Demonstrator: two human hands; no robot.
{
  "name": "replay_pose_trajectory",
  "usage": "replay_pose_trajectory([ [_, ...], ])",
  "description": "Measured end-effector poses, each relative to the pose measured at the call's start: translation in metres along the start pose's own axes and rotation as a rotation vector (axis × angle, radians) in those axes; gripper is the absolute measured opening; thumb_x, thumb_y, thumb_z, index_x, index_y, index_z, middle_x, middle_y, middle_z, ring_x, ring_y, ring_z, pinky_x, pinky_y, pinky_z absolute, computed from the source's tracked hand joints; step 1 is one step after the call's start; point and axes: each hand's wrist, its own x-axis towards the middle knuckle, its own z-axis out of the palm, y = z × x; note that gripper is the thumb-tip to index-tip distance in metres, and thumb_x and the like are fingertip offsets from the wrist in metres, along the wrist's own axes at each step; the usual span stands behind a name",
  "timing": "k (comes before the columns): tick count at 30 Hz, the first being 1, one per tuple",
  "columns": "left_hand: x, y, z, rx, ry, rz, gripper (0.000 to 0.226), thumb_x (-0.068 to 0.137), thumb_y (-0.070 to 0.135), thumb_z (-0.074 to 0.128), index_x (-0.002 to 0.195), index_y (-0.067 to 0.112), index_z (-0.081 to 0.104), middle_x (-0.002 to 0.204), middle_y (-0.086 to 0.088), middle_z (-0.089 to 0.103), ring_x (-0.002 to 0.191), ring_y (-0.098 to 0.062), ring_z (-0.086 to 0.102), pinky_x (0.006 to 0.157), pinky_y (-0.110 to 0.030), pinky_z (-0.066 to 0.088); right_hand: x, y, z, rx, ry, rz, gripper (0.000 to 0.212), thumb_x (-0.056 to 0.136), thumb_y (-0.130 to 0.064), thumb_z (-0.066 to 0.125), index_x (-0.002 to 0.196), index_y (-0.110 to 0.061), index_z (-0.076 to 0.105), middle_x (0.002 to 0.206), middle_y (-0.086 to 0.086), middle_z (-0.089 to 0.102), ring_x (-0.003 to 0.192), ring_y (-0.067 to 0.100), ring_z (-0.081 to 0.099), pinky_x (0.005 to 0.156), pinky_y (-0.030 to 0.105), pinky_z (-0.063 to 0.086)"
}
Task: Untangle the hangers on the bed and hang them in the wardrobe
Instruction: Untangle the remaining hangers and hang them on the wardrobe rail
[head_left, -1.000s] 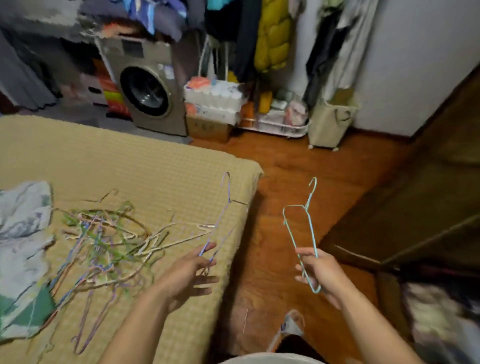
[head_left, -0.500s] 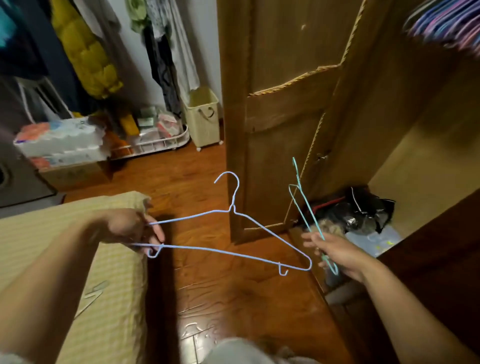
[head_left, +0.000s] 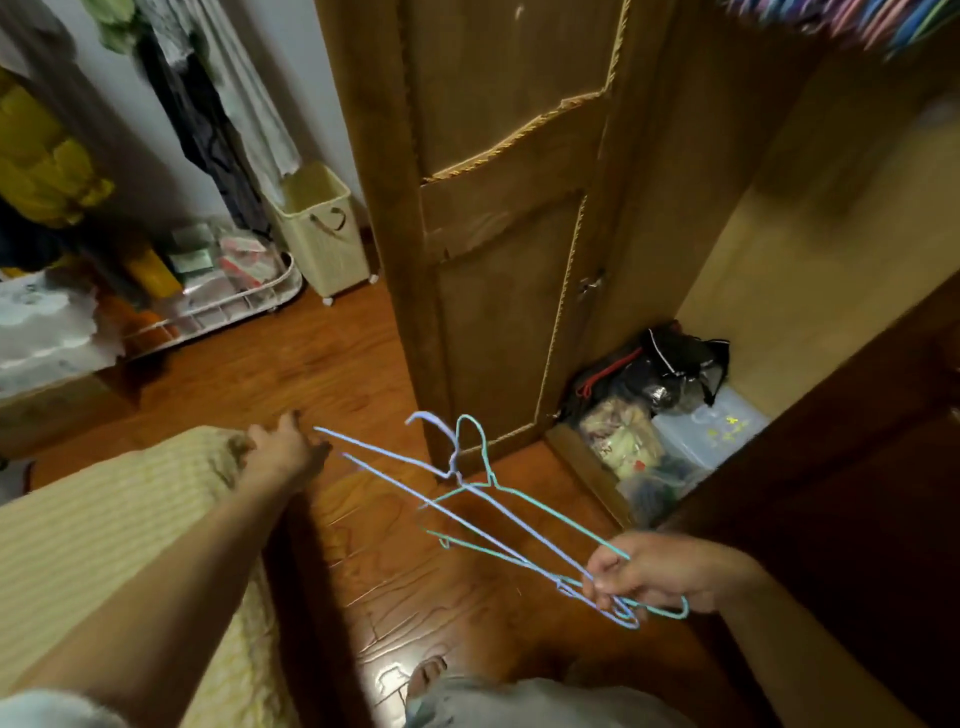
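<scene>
The right hand (head_left: 649, 571), at about four o'clock in the view, is pinching the outer corners of two wire hangers together, its fingers curled round the wires where they converge; gathering both in one fist probably frees the other hand and lets the pair travel to the rail in a single trip. The purple hanger (head_left: 467, 512) is stretching from that grip up toward ten o'clock, its far shoulder ending just beside the left hand (head_left: 283, 447), while the teal hanger (head_left: 524, 501) is lying across it, the two hooks standing side by side near the centre, pointing toward twelve o'clock. Holding them by a shoulder rather than the hook is leaving the hooks free to catch a rail. The left hand, at nine o'clock over the corner of the bed (head_left: 104, 519), is reaching out with its fingers loosely extended and seemingly gripping nothing, though blur makes the fingertips hard to read; whether it is touching the purple wire I cannot tell. The wardrobe (head_left: 779, 234) is standing open from twelve to three o'clock, its door (head_left: 493, 208) swung outward at twelve, and a row of coloured hangers (head_left: 857, 21) is showing at one o'clock along the top edge, which is presumably where these two belong. Bags and a clear box (head_left: 711, 426) are sitting on the wardrobe floor at three o'clock, well below that rail.
</scene>
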Motion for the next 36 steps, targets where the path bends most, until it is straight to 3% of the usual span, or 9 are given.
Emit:
replay_pose_trajectory([
  [2, -0.022, 0.017, 0.049, -0.317, -0.061, -0.235, 0.081, 0.091, 0.042, 0.065, 0.155, 0.02, 0.019, 0.156, -0.02, 0.016, 0.139, -0.043, 0.028, 0.096, -0.054, 0.047, 0.015, 0.022, 0.024, 0.161, 0.006, 0.025, 0.012, 0.081, -0.016, 0.065, 0.091, -0.009, 0.066, 0.083, 0.011, 0.065, 0.066, 0.013, 0.061, 0.053, 0.022, 0.048],
  [4, -0.054, 0.032, 0.09, -0.568, -0.276, -0.309, 0.066, 0.088, 0.044, 0.066, 0.144, 0.024, 0.035, 0.146, -0.013, 0.032, 0.127, -0.04, 0.04, 0.069, -0.053, 0.056, 0.027, 0.036, 0.045, 0.359, 0.056, 0.018, 0.011, 0.083, -0.017, 0.064, 0.091, -0.009, 0.063, 0.086, 0.014, 0.064, 0.07, 0.017, 0.064, 0.057, 0.025, 0.046],
  [7, -0.108, 0.053, 0.125, -0.828, -0.809, -0.255, 0.033, 0.09, 0.051, 0.062, 0.111, 0.026, 0.057, 0.119, -0.007, 0.052, 0.101, -0.029, 0.055, 0.08, -0.049, 0.054, 0.045, 0.038, 0.075, 0.554, 0.211, 0.0, 0.003, 0.089, -0.012, 0.063, 0.089, -0.009, 0.062, 0.084, 0.011, 0.065, 0.076, 0.02, 0.066, 0.061, 0.027, 0.049],
  [11, -0.134, 0.086, 0.127, -0.811, -1.198, -0.095, 0.04, 0.094, 0.05, 0.058, 0.131, 0.034, 0.054, 0.127, -0.001, 0.055, 0.102, -0.023, 0.065, 0.087, -0.056, 0.055, 0.058, 0.012, 0.111, 0.543, 0.502, -0.016, 0.004, 0.091, -0.008, 0.061, 0.087, -0.009, 0.061, 0.072, 0.004, 0.064, 0.06, 0.012, 0.063, 0.051, 0.024, 0.049],
  [15, -0.143, 0.121, 0.123, -0.734, -1.09, -0.011, 0.036, 0.101, 0.016, 0.047, 0.136, 0.023, 0.049, 0.084, -0.004, 0.064, 0.055, -0.019, 0.061, 0.061, -0.042, 0.057, 0.07, -0.013, 0.128, 0.535, 0.72, -0.019, 0.016, 0.096, -0.002, 0.05, 0.094, -0.008, 0.064, 0.071, 0.003, 0.068, 0.059, 0.013, 0.067, 0.053, 0.024, 0.053],
  [19, -0.151, 0.136, 0.132, -0.755, -0.811, 0.129, 0.043, 0.101, 0.018, 0.05, 0.143, 0.02, 0.039, 0.101, -0.014, 0.064, 0.063, -0.017, 0.058, 0.036, -0.017, 0.044, 0.078, -0.029, 0.131, 0.461, 0.93, -0.002, 0.022, 0.094, -0.01, 0.047, 0.087, -0.012, 0.068, 0.075, 0.005, 0.068, 0.06, 0.013, 0.063, 0.055, 0.027, 0.054],
  [23, -0.147, 0.139, 0.123, -0.781, -0.758, 0.122, 0.018, 0.101, 0.021, 0.05, 0.119, 0.018, 0.047, 0.086, -0.007, 0.065, 0.055, -0.018, 0.061, 0.055, -0.033, 0.056, 0.078, -0.04, 0.123, 0.645, 1.002, -0.039, 0.024, 0.101, -0.015, 0.042, 0.097, -0.011, 0.066, 0.069, 0.007, 0.063, 0.05, 0.013, 0.059, 0.045, 0.019, 0.044],
  [28, -0.109, 0.157, 0.113, -0.684, -0.894, 0.017, 0.014, 0.091, 0.001, 0.053, 0.096, 0.002, 0.066, 0.059, -0.012, 0.059, 0.032, -0.018, 0.049, 0.038, -0.028, 0.047, 0.083, -0.045, 0.112, 0.654, 0.864, -0.161, 0.019, 0.102, -0.019, 0.043, 0.101, -0.019, 0.061, 0.089, 0.006, 0.063, 0.078, 0.02, 0.062, 0.063, 0.03, 0.054],
  [36, -0.039, 0.178, 0.113, -0.288, -0.385, 0.28, 0.026, 0.095, 0.027, 0.055, 0.095, 0.005, 0.07, 0.086, -0.014, 0.07, 0.082, -0.033, 0.068, 0.08, -0.044, 0.059, 0.061, -0.036, 0.03, 0.896, 1.037, -0.065, 0.018, 0.099, -0.01, 0.047, 0.096, -0.013, 0.065, 0.105, 0.006, 0.062, 0.097, 0.022, 0.06, 0.062, 0.028, 0.047],
])
